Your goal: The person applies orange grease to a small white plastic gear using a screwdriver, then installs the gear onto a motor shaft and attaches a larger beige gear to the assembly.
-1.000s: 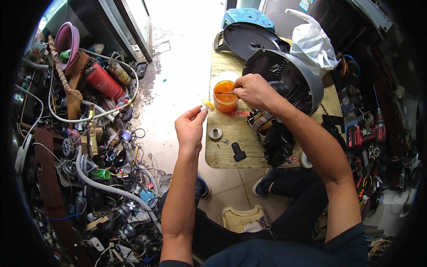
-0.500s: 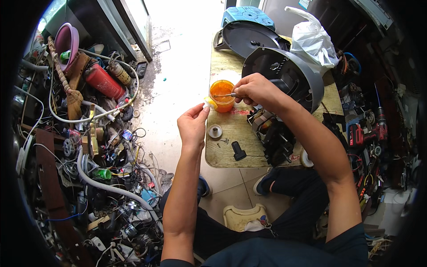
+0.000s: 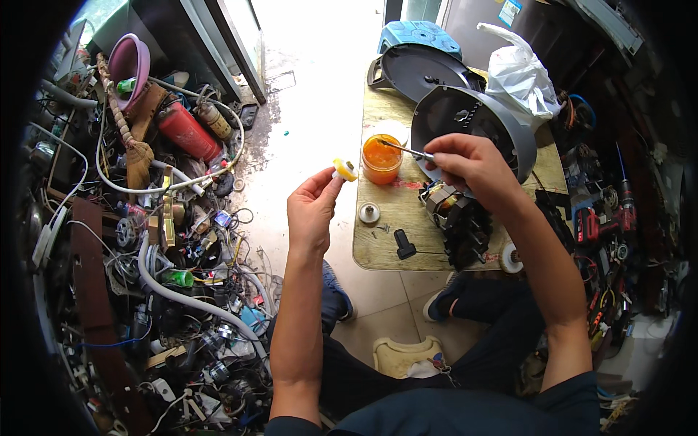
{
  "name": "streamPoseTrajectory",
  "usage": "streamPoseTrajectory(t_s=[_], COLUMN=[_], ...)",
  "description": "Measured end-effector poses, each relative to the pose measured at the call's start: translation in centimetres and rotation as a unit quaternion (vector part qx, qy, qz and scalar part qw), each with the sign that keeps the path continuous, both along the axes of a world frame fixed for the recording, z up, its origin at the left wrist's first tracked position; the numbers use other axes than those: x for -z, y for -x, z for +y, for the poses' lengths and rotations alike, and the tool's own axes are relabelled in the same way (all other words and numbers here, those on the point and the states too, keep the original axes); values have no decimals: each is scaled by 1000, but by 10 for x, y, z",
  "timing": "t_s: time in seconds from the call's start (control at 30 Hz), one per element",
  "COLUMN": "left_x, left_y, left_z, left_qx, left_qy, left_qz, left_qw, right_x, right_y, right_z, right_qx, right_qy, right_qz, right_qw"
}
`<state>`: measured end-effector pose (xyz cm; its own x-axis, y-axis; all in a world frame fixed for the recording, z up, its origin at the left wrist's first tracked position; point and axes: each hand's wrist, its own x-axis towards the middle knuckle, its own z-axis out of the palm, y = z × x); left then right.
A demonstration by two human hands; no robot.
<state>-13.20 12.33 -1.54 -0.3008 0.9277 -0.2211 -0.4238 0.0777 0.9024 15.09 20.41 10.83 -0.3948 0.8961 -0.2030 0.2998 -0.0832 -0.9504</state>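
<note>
My left hand [image 3: 313,211] is closed with fingertips pinching a small yellow and white round plastic part [image 3: 344,169], held left of the jar. My right hand [image 3: 465,167] grips a thin metal tool [image 3: 407,149], its end at the top of an open jar of orange paste [image 3: 381,168]. On the wooden table [image 3: 378,247] lie a small white round part [image 3: 368,213], loose screws, a black plastic piece [image 3: 405,244] and a dark motor assembly [image 3: 462,236], partly behind my right forearm. A grey-black housing [image 3: 502,131] stands behind the motor.
A dark round lid [image 3: 407,69], blue plastic crate [image 3: 422,38] and white bag [image 3: 520,76] are at the back. Clutter, a red extinguisher [image 3: 189,131] and hoses fill the left floor. A red drill [image 3: 585,225] and tools lie right. A cream stool [image 3: 400,356] is between my legs.
The yellow part in my left hand moved toward the jar, then back away from it. My right hand moved to the right and lifted the tool's end toward the jar's rim. The view shifted slightly.
</note>
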Motion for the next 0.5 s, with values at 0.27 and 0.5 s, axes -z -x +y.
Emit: streamPoseTrajectory(t_s=[0.27, 0.5], left_x=[-21, -31], left_y=[-6, -17], left_z=[-32, -51], left_qx=[-5, 12], left_qy=[-111, -207], left_qz=[168, 339], left_qw=[980, 918], right_x=[-37, -38], right_y=[-12, -14], right_z=[-67, -89], right_qx=[-18, -45], right_qy=[-93, -201], right_qz=[12, -22], right_qw=[995, 978])
